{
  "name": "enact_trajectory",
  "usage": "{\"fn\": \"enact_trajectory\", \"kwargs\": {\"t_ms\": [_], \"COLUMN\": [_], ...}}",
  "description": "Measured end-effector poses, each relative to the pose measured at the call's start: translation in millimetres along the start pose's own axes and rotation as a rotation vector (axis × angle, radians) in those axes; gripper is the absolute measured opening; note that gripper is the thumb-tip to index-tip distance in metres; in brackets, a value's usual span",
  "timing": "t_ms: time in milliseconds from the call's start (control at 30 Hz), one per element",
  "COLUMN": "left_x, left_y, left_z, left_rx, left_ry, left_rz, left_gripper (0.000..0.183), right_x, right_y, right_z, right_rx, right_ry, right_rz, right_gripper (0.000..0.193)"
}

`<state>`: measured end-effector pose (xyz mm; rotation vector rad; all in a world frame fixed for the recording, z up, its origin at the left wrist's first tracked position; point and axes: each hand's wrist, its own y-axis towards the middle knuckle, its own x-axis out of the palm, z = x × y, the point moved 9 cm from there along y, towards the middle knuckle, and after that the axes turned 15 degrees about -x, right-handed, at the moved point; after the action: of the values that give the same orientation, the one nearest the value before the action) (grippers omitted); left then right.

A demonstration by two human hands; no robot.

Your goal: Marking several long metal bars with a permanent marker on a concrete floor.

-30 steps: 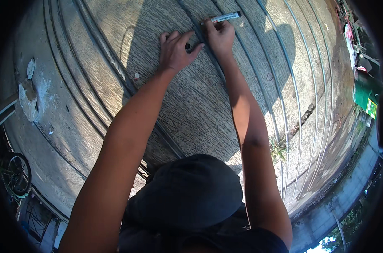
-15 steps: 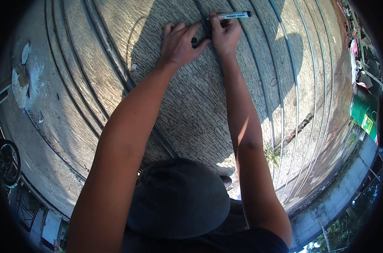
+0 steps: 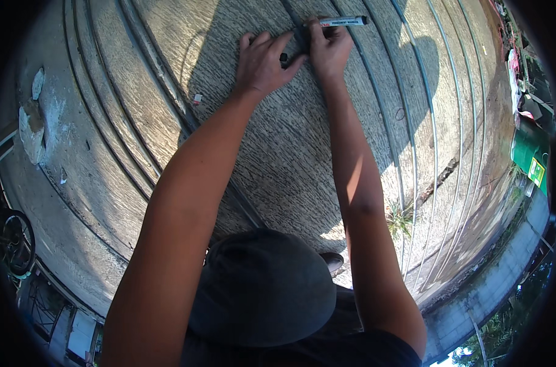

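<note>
Right hand: the fingers (image 3: 315,30) are clenched around a marker (image 3: 346,21); the right hand (image 3: 331,54) sits near the top of the view.
Marker position: white barrel, dark far end pointing to the person's right; the near end points left, toward a dark rod (image 3: 291,12) that runs between the hands. Contact of the tip with the rod cannot be told.
Left hand: the left hand (image 3: 258,64) is just left of the rod, palm down, fingers bent and thumb reaching toward the rod. A small black piece (image 3: 283,57) shows in the gap between thumb and forefinger; whether it is grasped cannot be told.
Rods to the right: several thin, long rods (image 3: 431,116) lie spaced apart, bowed by the lens.
Bars to the left: a thicker dark bar (image 3: 162,74) lies nearest, with thinner rods (image 3: 99,73) beyond.
Ground: rough, ridged concrete (image 3: 278,159), part sunlit and part in shadow; a small white-and-red scrap (image 3: 197,98) lies beside the thicker bar.
Person: dark cap (image 3: 263,287) low in view, one dark shoe (image 3: 333,262) beside it.
Right edge: a green sheet (image 3: 527,145) with a yellow patch; a grass tuft (image 3: 400,220) grows nearer the right forearm.
Left edge: a pale broken block (image 3: 31,131); below it, a black wheel (image 3: 18,241).
</note>
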<state>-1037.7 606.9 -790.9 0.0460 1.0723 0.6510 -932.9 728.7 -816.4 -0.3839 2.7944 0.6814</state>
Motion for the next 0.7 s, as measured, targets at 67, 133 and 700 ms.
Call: {"fn": "enact_trajectory", "kwargs": {"t_ms": [67, 133, 700], "left_x": [-0.5, -0.5, 0.8], "left_y": [0.3, 0.4, 0.1], "left_z": [0.7, -0.2, -1.0], "left_rx": [0.000, -0.004, 0.007], "left_ry": [0.002, -0.012, -0.006], "left_rz": [0.001, -0.005, 0.015], "left_gripper": [0.050, 0.050, 0.048], "right_x": [-3.8, -3.6, 2.9], "right_y": [0.7, 0.7, -0.2], "right_z": [3.7, 2.1, -8.8], "right_rx": [0.027, 0.024, 0.015], "right_ry": [-0.001, 0.003, -0.043], "right_rz": [0.047, 0.056, -0.067], "right_gripper": [0.027, 0.026, 0.029]}}
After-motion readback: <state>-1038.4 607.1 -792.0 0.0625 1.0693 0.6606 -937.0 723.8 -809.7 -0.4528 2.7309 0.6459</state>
